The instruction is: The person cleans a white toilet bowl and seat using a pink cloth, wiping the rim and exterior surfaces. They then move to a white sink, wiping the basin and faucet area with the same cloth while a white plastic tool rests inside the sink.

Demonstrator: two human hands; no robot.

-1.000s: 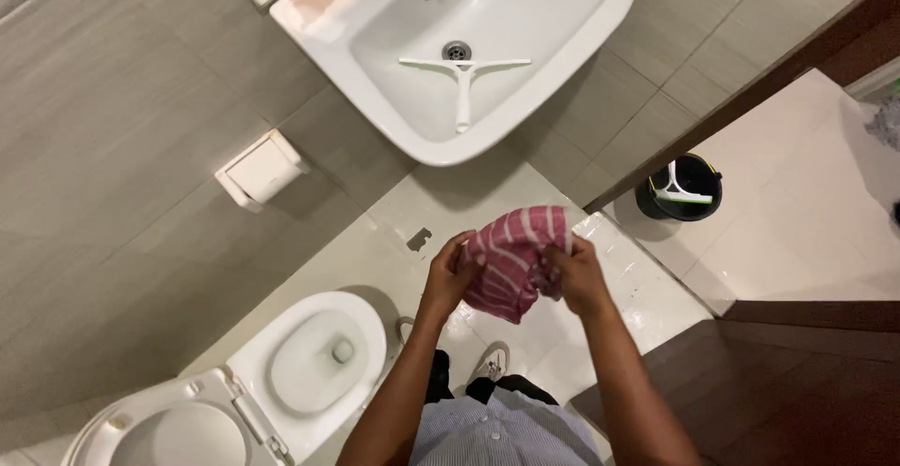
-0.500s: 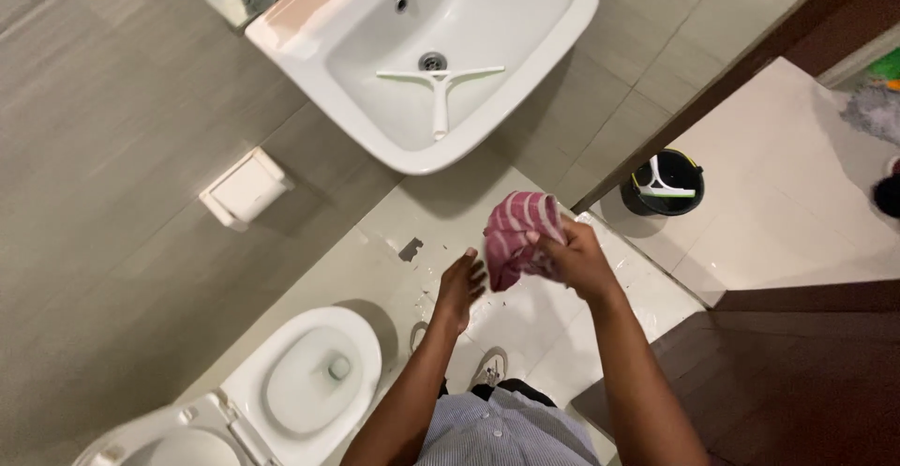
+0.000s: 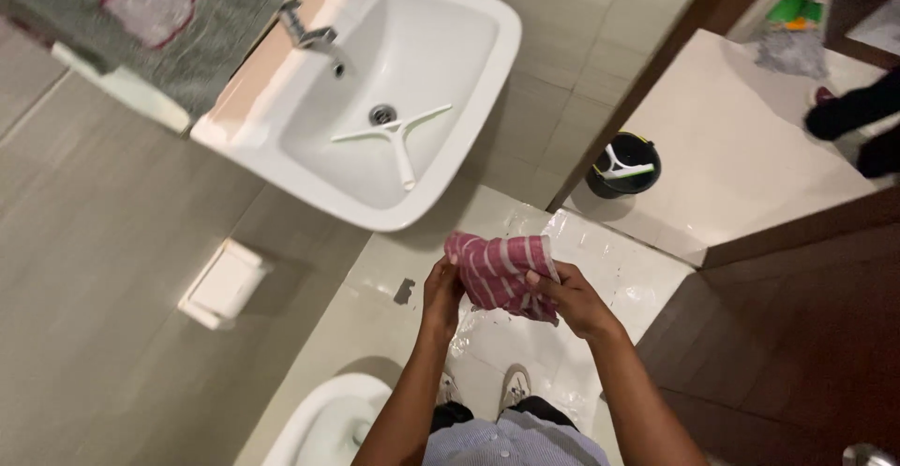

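Cloth (image 3: 500, 274), pink with pale stripes, bunched between both hands at waist height, below white sink (image 3: 375, 119) front edge, above wet floor tiles (image 3: 619, 269). Left hand (image 3: 442, 290) pinches left edge; right hand (image 3: 572, 299) clamps right side, thumb on top. Bunched hold keeps cloth compact, off floor. Squeegee (image 3: 398, 138) lies in basin.

Both hands now grip the pink striped cloth (image 3: 502, 274) again: the left hand (image 3: 441, 293), hanging free below it half a second ago, closes on its left edge while the right hand (image 3: 567, 302) clamps the other side. The cloth spreads wider between them, and the view swings left, the basin (image 3: 375, 100) sliding right.
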